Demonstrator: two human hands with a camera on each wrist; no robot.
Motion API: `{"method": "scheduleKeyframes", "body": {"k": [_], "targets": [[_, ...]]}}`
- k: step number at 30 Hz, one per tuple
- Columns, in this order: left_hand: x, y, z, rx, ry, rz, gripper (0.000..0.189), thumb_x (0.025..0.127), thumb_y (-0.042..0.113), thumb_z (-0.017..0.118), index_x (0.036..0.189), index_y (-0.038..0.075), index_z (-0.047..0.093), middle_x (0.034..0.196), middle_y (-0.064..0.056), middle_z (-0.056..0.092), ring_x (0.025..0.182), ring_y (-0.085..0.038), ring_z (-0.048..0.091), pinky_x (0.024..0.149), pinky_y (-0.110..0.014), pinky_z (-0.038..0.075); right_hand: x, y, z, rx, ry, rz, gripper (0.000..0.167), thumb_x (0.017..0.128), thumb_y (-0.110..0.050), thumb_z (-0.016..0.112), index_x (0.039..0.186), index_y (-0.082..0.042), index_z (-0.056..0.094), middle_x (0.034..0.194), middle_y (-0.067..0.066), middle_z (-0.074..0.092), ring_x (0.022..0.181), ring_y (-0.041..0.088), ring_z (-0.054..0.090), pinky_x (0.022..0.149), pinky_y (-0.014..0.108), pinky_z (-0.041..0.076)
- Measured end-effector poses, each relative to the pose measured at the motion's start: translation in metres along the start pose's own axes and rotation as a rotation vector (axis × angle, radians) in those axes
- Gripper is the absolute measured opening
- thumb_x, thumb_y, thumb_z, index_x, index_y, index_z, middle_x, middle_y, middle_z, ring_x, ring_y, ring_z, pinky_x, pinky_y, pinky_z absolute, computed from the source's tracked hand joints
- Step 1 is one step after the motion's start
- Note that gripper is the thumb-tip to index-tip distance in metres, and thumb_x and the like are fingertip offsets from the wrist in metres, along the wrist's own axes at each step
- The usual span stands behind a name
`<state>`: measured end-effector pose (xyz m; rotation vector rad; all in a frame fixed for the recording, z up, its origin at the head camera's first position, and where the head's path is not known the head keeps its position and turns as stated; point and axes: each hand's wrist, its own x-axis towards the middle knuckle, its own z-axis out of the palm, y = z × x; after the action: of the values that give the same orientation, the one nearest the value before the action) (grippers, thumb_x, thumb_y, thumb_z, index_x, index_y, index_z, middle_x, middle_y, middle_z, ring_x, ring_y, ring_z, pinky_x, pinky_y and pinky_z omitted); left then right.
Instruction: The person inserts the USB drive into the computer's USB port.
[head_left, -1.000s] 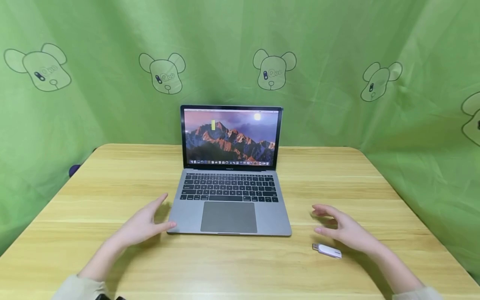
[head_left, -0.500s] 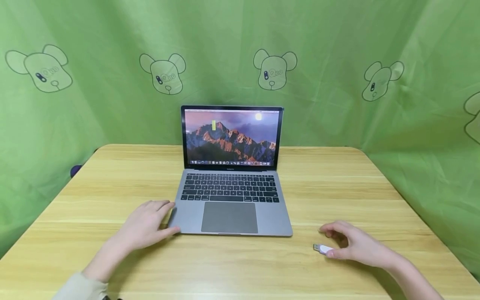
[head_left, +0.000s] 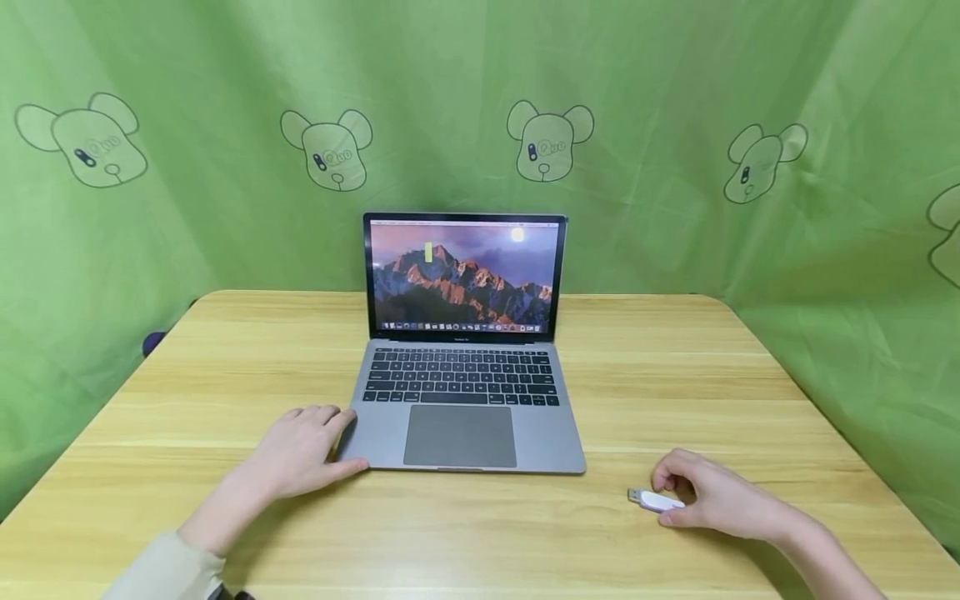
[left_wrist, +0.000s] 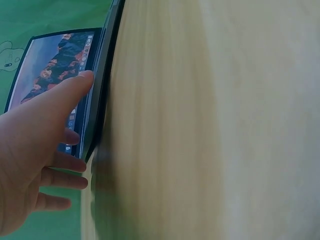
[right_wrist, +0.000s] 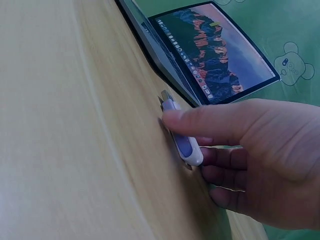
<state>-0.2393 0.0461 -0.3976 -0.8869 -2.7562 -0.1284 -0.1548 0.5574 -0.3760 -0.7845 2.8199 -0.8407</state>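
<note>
An unfolded grey laptop [head_left: 543, 437] stands mid-table, its screen lit with a mountain picture. My left hand [head_left: 296, 458] rests at its front left corner, thumb along the front edge and fingers at the left side. In the left wrist view that thumb [left_wrist: 65, 92] lies straight over the laptop's edge, the other fingers loosely extended. To the right of the laptop, my right hand [head_left: 723, 498] pinches a white and lilac USB flash drive [head_left: 654, 500] between thumb and index finger. Its metal plug points left toward the laptop. The right wrist view shows the flash drive [right_wrist: 183, 146] low over the tabletop.
The light wooden table [head_left: 465, 542] reaches back to a green curtain [head_left: 435, 50] printed with bear heads, which also hangs along both sides. A dark purple round thing [head_left: 153, 342] shows beyond the table's left edge.
My left hand has come onto the laptop's front left corner. My right hand has lowered from above the flash drive and now pinches it. The laptop stays in place.
</note>
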Motion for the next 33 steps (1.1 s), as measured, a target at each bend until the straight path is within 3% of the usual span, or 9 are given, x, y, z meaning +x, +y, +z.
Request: {"method": "scheduleKeyframes", "body": {"k": [10, 17, 33], "targets": [[-0.0003, -0.0013, 0.0005, 0.014, -0.017, 0.006, 0.073, 0.078, 0.065, 0.057, 0.118, 0.003, 0.059, 0.106, -0.016, 0.061, 0.095, -0.033, 0.059, 0.08, -0.05, 0.048, 0.0011, -0.0022, 0.0, -0.003, 0.019, 0.005, 0.021, 0.08, -0.025, 0.073, 0.085, -0.019, 0.053, 0.08, -0.011, 0.047, 0.071, 0.003, 0.044, 0.055, 0.019, 0.038], [-0.0002, -0.0013, 0.0006, 0.013, -0.019, 0.013, 0.072, 0.078, 0.064, 0.057, 0.117, 0.003, 0.058, 0.106, -0.015, 0.061, 0.096, -0.033, 0.058, 0.079, -0.049, 0.048, 0.0027, 0.0002, 0.0008, -0.006, 0.079, 0.012, 0.017, 0.081, -0.023, 0.071, 0.086, -0.02, 0.056, 0.082, -0.01, 0.05, 0.071, 0.003, 0.046, 0.056, 0.019, 0.04], [0.0008, -0.0023, 0.0007, 0.01, -0.038, 0.007, 0.075, 0.077, 0.067, 0.055, 0.118, 0.004, 0.058, 0.106, -0.014, 0.061, 0.096, -0.032, 0.058, 0.079, -0.049, 0.048, 0.0072, 0.004, -0.0046, 0.029, 0.094, 0.102, 0.008, 0.086, -0.021, 0.066, 0.089, -0.018, 0.06, 0.079, -0.009, 0.056, 0.071, 0.004, 0.048, 0.058, 0.021, 0.04]]}}
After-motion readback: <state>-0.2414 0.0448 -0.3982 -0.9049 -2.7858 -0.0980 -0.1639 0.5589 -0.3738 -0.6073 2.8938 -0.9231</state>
